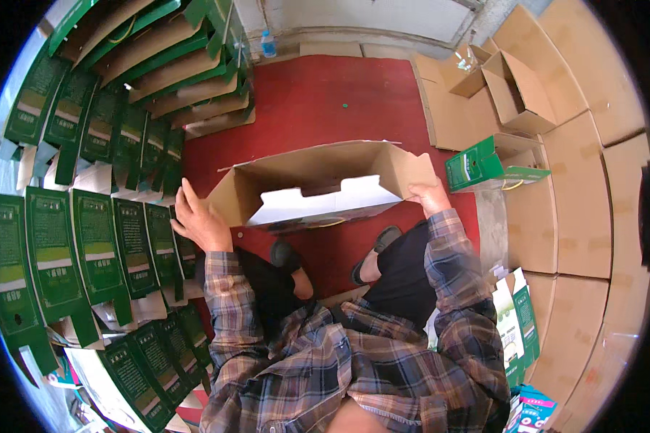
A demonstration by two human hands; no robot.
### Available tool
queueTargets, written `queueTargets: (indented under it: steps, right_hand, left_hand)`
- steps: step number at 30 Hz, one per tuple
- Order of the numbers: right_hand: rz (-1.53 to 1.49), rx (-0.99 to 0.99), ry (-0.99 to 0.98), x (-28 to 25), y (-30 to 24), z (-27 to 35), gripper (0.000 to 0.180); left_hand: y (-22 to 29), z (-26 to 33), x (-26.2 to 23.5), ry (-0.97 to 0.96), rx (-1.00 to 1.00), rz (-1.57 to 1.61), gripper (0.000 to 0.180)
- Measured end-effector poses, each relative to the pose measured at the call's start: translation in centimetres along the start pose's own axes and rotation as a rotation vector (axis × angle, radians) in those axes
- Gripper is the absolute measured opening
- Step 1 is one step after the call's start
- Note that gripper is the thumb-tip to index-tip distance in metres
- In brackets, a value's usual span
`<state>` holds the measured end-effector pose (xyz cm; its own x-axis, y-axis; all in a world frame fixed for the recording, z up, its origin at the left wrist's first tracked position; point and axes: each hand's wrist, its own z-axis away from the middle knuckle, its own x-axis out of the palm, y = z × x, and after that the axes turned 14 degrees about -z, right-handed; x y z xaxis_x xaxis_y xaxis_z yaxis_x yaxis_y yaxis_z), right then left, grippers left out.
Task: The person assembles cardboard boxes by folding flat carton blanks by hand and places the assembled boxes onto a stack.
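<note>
In front of me is an open cardboard gift box (318, 206), its brown inside facing up. A white notched flap stands along its near side, with a pale cord handle below. At the box's left end, my left hand (204, 222) has its fingers stretched and spread beside the brown side flap; whether the thumb touches the flap is hard to see. My right hand (429, 198) grips the side flap at the right end, thumb on the inner face. The bottom of the box lies in shadow.
Rows of green printed boxes (97, 245) are stacked along the left. Large brown cartons (578, 202) line the right, with a small green open box (473, 164) before them. Red matting (303, 94) covers the floor. A blue bottle (268, 45) stands at the back wall.
</note>
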<state>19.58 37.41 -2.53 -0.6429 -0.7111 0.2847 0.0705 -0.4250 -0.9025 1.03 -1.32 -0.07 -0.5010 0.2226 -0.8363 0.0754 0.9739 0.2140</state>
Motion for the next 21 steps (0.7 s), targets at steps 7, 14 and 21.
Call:
queueTargets:
  steps: [7,14,21]
  right_hand:
    - [-0.092,-0.016,-0.154,1.1,-0.5,3.0,0.071]
    - [-0.176,0.038,-0.115,0.8,-0.4,4.2,0.071]
    - [-0.153,0.027,-0.134,1.7,-0.6,5.3,0.069]
  left_hand:
    - [2.6,-1.0,-0.8,-0.179,0.405,0.348,0.069]
    - [0.7,0.3,0.7,-0.31,0.355,0.678,0.037]
    - [-1.1,0.9,2.2,-0.613,0.598,0.515,0.045]
